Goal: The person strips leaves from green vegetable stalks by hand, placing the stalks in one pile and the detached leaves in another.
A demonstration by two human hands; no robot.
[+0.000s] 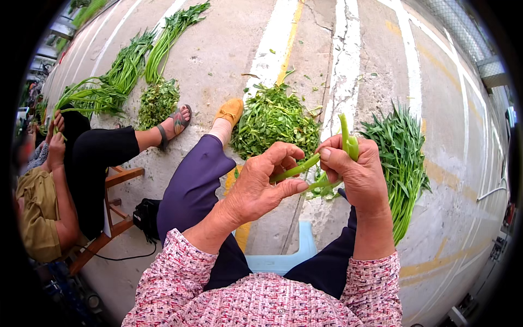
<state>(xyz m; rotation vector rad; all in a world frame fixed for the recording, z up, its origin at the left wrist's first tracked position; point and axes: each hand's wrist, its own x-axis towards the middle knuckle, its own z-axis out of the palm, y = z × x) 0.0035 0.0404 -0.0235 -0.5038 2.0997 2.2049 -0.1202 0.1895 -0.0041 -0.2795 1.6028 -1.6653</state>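
Observation:
Thick green plant stems are gripped in my right hand, their ends pointing upward beside the thumb. My left hand is close to its left, fingers curled around a green stem piece that reaches to my right fingertips. Beyond my hands a heap of picked leaves and stem bits lies on the concrete. To the right, a bundle of long leafy stems rests on the ground, partly hidden by my right hand and forearm.
A light blue plastic stool shows between my legs. At left a seated co-worker holds leafy stems, near a wooden stool and a black bag. Further leafy bundles and a smaller leaf pile lie at the upper left.

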